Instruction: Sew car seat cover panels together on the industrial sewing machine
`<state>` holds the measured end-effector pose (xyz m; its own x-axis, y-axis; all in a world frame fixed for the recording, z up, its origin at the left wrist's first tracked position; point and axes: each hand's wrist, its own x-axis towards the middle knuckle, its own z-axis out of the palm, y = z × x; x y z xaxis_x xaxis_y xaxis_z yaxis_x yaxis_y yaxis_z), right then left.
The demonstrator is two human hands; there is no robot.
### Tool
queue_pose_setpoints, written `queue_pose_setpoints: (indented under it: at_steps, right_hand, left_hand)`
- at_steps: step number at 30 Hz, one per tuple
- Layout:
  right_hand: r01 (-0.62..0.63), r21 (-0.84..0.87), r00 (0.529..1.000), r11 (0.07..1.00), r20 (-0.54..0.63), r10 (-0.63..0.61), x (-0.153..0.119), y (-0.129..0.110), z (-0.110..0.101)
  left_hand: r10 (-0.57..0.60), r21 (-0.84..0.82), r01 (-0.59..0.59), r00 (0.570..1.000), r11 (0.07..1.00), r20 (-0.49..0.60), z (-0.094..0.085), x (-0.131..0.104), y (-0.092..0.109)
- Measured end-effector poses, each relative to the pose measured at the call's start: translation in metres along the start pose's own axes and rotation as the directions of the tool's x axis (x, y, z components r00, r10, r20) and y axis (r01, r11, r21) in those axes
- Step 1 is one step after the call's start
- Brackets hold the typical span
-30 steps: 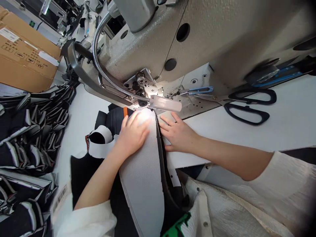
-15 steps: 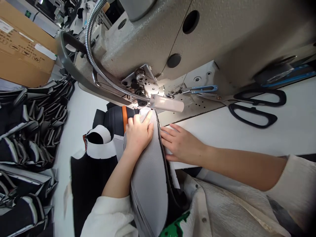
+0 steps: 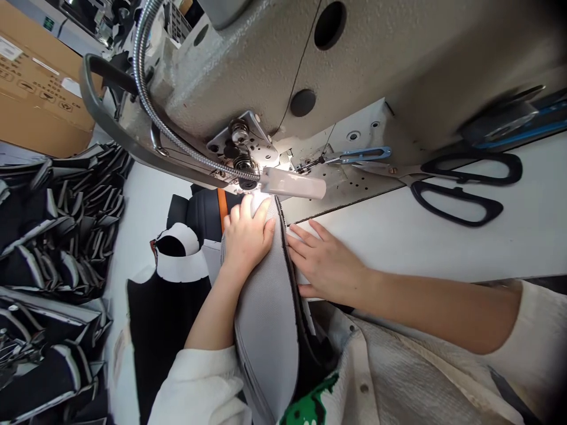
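Under the lit head of a sewing machine (image 3: 248,53) runs a long grey mesh fabric panel (image 3: 268,319), with a dark layer (image 3: 305,354) along its right edge. My left hand (image 3: 245,239) presses down on the panel just in front of the needle area, fingers spread. The needle itself is hidden by the lamp (image 3: 295,183) and the machine head. Flat beside the panel's right edge lies my right hand (image 3: 330,262), fingers stretched and fingertips touching or close to that edge. A dark padded piece with an orange stripe (image 3: 222,211) sits left of my left hand.
Black-handled scissors (image 3: 463,186) and small blue snips (image 3: 365,154) lie at the right on the machine bed and white table (image 3: 478,248). A black cut piece with white edging (image 3: 172,330) is at left. Stacked dark pieces (image 3: 57,236) and a cardboard box (image 3: 39,82) stand further left.
The view has shifted slightly, so the machine head appears further left and higher. Both hands keep nearly the same places at the grey panel, with little visible movement.
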<state>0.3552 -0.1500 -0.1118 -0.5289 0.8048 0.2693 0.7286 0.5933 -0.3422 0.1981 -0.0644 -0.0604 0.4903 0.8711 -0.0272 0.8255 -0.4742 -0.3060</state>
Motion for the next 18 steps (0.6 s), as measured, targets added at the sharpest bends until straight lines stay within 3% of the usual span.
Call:
queue_pose_setpoints:
  at_steps: [4,8,18]
  right_hand:
    - [0.026,-0.003,0.999,1.0,-0.022,-0.026,-0.001,0.0055,-0.0009]
    - [0.026,-0.043,0.998,0.999,-0.055,-0.028,-0.002,0.0014,-0.0021]
    - [0.188,-0.013,0.973,0.982,-0.134,-0.188,0.006,0.0033,0.0033]
  left_hand:
    - [-0.036,0.006,0.036,0.999,0.999,-0.015,0.0017,-0.0027,0.0015]
    - [0.003,-0.019,-0.004,1.0,1.0,-0.024,0.0058,-0.0023,0.0008]
    - [-0.013,-0.065,0.014,1.0,0.998,0.026,0.0019,0.0018,-0.0026]
